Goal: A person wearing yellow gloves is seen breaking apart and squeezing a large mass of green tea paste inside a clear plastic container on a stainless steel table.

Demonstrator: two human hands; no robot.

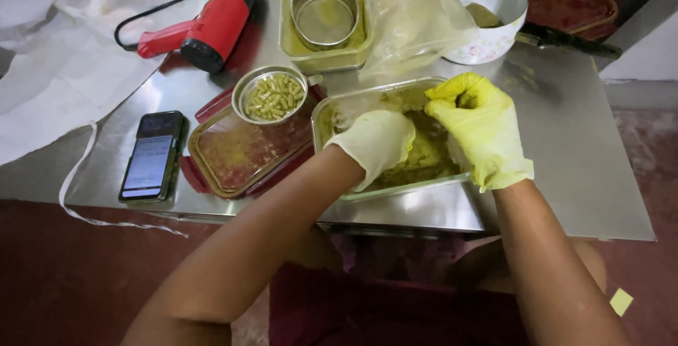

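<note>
Head view shows both gloved hands in a glass dish [332,116] of green powder on the counter [565,141]. Left hand [376,141] curls shut, contents hidden; right hand [480,130] pinches its fingers together above the powder. Capsule bowl [272,95] sits just left.

Gloved hands at work in a dish of green powder

We see our left hand [376,141], white-gloved, and right hand [480,130], yellow-gloved, fingers curled, inside a clear rectangular dish [395,194] of green powder [424,159] on a steel table [565,148]. We also note a small bowl of capsules [272,95], a phone [152,155] and a red heat gun [212,25].
</note>
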